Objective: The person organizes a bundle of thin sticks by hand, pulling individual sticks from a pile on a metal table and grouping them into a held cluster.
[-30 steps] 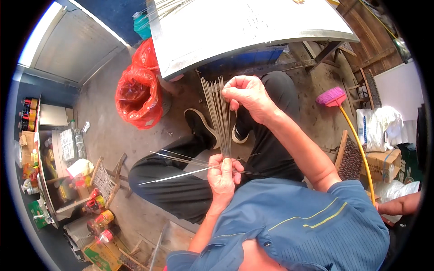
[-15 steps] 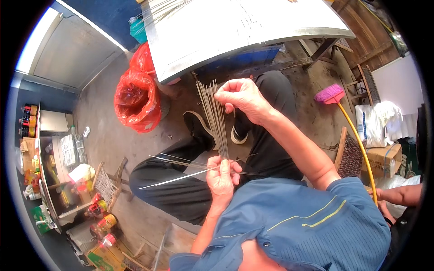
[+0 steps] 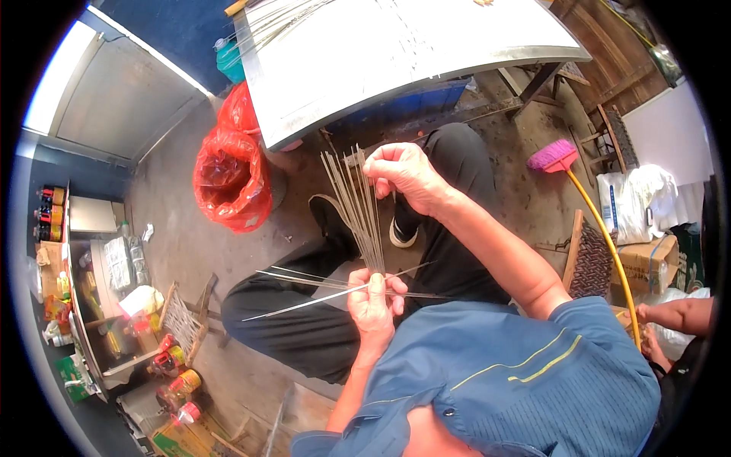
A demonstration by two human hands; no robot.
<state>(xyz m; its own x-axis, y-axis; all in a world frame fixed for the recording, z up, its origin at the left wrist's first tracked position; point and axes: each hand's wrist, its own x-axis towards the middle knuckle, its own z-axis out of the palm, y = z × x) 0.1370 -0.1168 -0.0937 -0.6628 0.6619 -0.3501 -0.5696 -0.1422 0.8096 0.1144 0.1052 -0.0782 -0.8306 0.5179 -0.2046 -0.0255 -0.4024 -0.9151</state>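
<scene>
A bundle of thin, straight grey sticks (image 3: pixel 359 221) fans out upward above my lap. My left hand (image 3: pixel 373 301) is closed around its lower end, thumb on top. Several more thin sticks (image 3: pixel 285 308) lie crosswise through that same hand, poking out to both sides. At the upper right of the bundle my right hand (image 3: pixel 410 177) is closed, thumb and forefinger pinched at the tip of one of the sticks. Whether the sticks are metal or another material cannot be made out.
Ahead stands a white-topped table (image 3: pixel 343 68) with more thin sticks (image 3: pixel 285 23) at its far left. A bin with a red bag (image 3: pixel 228 179) is left of my feet. At right, another person's hand (image 3: pixel 651 335) is near a broom (image 3: pixel 609 228). Shelves (image 3: pixel 91 297) line the left.
The bundle's upper ends have spread a little wider and tilted slightly left. My right hand stays pinched near the tips, a touch lower. My left hand keeps its hold.
</scene>
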